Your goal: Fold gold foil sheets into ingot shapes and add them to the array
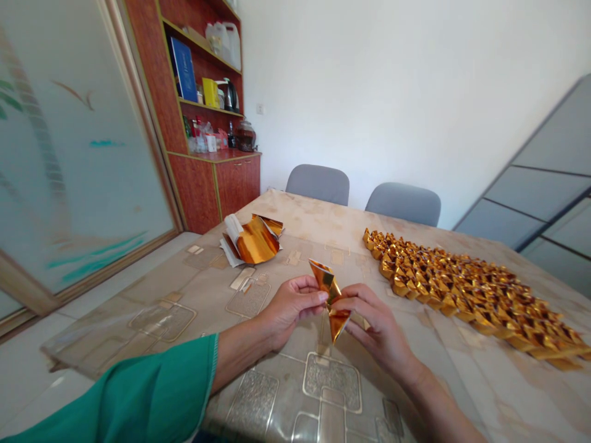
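gold foil paper piece (329, 286): folded into a pointed, twisted form and held in the air above the near half of the table, between both hands. i read the head-camera feed from left to right.

at the near left corner of the table, a green sleeve (124, 397) covers the left forearm. beyond the far left corner stands a red wooden cabinet (237, 184); on its shelves, a blue book (183, 69) shows no writing that i can read from here. no other label is legible.

near the far left edge of the patterned table cover (295, 215), a loose stack of gold foil sheets (253, 241) lies on white paper (232, 227). at centre, the left hand (293, 311) is curled, pinching the foil's left side between thumb and fingers. the right hand (381, 329) pinches its lower part, with fingers bent. the piece sits between them, folded, not flat.

toward the right edge, a large mass of folded gold foil pieces (462, 295) lies in close, overlapping rows.
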### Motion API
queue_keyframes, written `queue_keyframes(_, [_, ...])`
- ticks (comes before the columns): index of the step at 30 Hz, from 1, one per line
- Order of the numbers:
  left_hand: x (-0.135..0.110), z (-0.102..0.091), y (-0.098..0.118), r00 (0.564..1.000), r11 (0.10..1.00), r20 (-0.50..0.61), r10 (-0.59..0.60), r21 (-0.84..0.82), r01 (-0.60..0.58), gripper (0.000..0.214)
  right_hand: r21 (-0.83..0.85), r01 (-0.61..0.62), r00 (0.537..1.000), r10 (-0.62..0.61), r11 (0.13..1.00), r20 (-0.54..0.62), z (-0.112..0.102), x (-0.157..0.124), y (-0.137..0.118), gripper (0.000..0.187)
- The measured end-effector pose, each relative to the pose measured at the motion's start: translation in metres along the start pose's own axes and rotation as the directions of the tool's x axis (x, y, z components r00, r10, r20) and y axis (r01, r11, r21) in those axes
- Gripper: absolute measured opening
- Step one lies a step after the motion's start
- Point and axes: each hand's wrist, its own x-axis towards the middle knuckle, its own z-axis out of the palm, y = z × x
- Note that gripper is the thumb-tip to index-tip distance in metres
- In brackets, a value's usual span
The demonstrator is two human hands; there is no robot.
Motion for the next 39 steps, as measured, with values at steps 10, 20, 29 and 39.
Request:
queue_keyframes(10, [-0.002, 0.003, 0.000, 0.999, 0.998, 0.000, -0.049, 0.042, 0.049, 0.032, 0.248, -0.202, 0.976, 0.214, 0.947, -0.023, 0.002, -0.001, 0.000, 0.020])
queue_keyframes(20, [-0.003, 0.005, -0.005, 0.996, 0.988, 0.004, 0.085, 0.130, -0.085, 0.027, 0.368, -0.423, 0.854, 0.500, 0.828, -0.144, 0.022, -0.004, 0.001, 0.028])
queue_keyframes(29, [-0.005, 0.006, -0.007, 0.993, 0.986, 0.006, 0.114, 0.121, -0.114, 0.027, 0.381, -0.428, 0.837, 0.519, 0.820, -0.176, 0.029, -0.004, -0.002, 0.026])
queue_keyframes(39, [-0.003, 0.006, -0.007, 0.998, 0.990, 0.039, 0.050, 0.128, -0.055, 0.029, 0.010, -0.341, 0.919, 0.335, 0.940, -0.208, 0.026, -0.002, -0.002, 0.020])
